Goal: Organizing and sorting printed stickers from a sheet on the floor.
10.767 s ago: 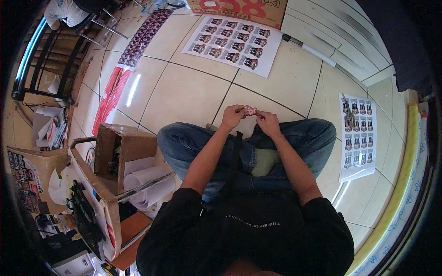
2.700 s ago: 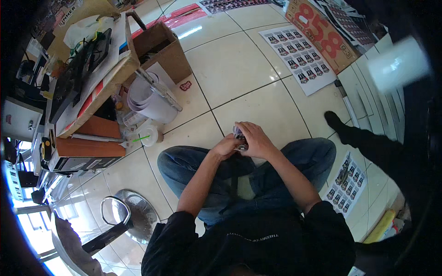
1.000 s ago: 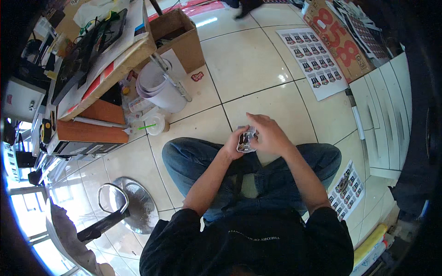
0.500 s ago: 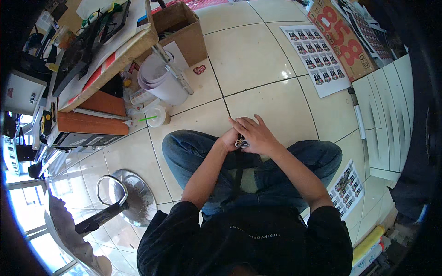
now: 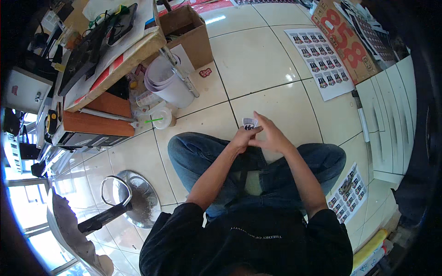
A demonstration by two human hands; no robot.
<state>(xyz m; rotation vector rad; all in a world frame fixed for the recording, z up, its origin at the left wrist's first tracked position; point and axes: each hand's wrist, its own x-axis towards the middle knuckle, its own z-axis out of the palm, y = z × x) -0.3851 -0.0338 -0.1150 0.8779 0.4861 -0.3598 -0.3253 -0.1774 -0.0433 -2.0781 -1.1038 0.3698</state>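
Note:
My left hand (image 5: 241, 139) is closed around a small printed sticker (image 5: 249, 123), white-edged with dark figures. It stands up past the fingertips, in front of my crossed legs; whether it is one piece or a stack I cannot make out. Close on its right is my right hand (image 5: 273, 135), its thumb and fingers spread apart. The right index fingertip is beside the sticker's right edge; whether they touch is unclear. Nothing shows inside the right hand.
A printed sheet (image 5: 322, 62) lies on the tiles beside a cardboard piece (image 5: 345, 39) and a white drawer cabinet (image 5: 389, 119). Another sheet (image 5: 348, 195) is by my right knee. Left are a desk (image 5: 115, 57), a lidded cup (image 5: 164, 118), paper rolls (image 5: 172, 87) and a stool's round base (image 5: 140, 202).
My hands were clasped together over the piece; now the right has come away to the right with fingers spread. The sticker shows upright above my left hand. The whole view has shifted slightly.

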